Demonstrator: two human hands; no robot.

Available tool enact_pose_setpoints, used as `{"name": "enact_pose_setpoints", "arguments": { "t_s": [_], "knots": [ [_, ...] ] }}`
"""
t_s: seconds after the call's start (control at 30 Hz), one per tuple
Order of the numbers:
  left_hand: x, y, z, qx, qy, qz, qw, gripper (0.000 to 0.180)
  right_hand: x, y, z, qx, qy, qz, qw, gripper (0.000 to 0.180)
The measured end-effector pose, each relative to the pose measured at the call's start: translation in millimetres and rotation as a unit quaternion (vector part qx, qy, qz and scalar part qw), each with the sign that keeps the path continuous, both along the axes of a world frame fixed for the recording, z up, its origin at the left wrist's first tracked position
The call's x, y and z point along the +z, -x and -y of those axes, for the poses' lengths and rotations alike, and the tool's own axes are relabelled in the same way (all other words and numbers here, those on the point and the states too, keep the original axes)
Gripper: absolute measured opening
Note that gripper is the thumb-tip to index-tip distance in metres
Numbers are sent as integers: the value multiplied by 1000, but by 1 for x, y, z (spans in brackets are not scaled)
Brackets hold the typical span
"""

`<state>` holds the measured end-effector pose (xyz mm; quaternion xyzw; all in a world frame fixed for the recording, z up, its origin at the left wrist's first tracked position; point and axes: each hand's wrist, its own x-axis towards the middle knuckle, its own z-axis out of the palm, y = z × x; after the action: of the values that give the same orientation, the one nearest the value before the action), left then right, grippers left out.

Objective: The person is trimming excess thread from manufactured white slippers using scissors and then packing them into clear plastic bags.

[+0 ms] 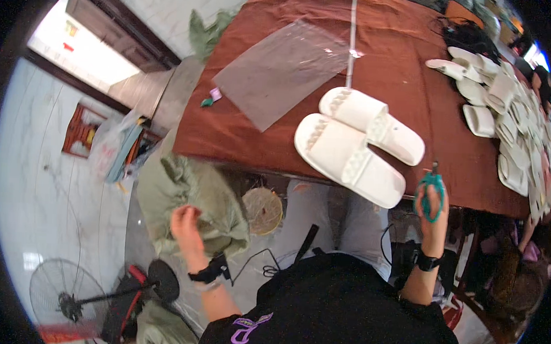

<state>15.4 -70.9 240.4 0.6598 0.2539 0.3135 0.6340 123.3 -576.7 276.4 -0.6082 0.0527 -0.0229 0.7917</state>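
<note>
While my right hand (432,206) rises at the table's (416,49) near edge, fingers clenched through teal scissors (430,194) beside the white slippers (357,142), my left hand (186,223) hangs low, fingers curled onto a green sack (188,193) off the near-left corner.

Slippers (356,145) on table (416,49), right of bag (280,71)

We note a table covered in rust-brown cloth (410,49). On it lie a clear plastic bag (280,71), a pair of white slide sandals (357,142) near the front edge, and a heap of white sandals (505,114) at the right end.
</note>
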Motion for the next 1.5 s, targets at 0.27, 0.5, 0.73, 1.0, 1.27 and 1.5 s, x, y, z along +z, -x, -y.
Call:
{"name": "enact_pose_setpoints", "arguments": {
  "t_s": [0.27, 0.5, 0.73, 1.0, 1.27, 1.5],
  "knots": [
    [-145, -1, -1, -41, 118, -179, 976, 17, 0, 3, 19, -52, 60, 11, 997, 34],
    [-229, -15, -23, -35, 73, -278, 957, 15, 3, 13, 14, -41, 73, 12, 996, 35],
    [-325, -44, -2, -122, -197, -335, 913, 25, 5, 19, 42, -60, 218, -13, 974, 41],
    [-360, 12, -43, -132, -86, -373, 914, 67, 3, -46, 91, -62, 642, 43, 763, 55],
    [-325, 24, -4, -198, -235, -480, 822, 65, 13, -79, 83, 2, 776, -20, 630, 21],
    [-253, -13, 31, -83, 96, -298, 946, 44, 20, -103, -22, 141, 543, 180, 808, 31]
  ]
}}
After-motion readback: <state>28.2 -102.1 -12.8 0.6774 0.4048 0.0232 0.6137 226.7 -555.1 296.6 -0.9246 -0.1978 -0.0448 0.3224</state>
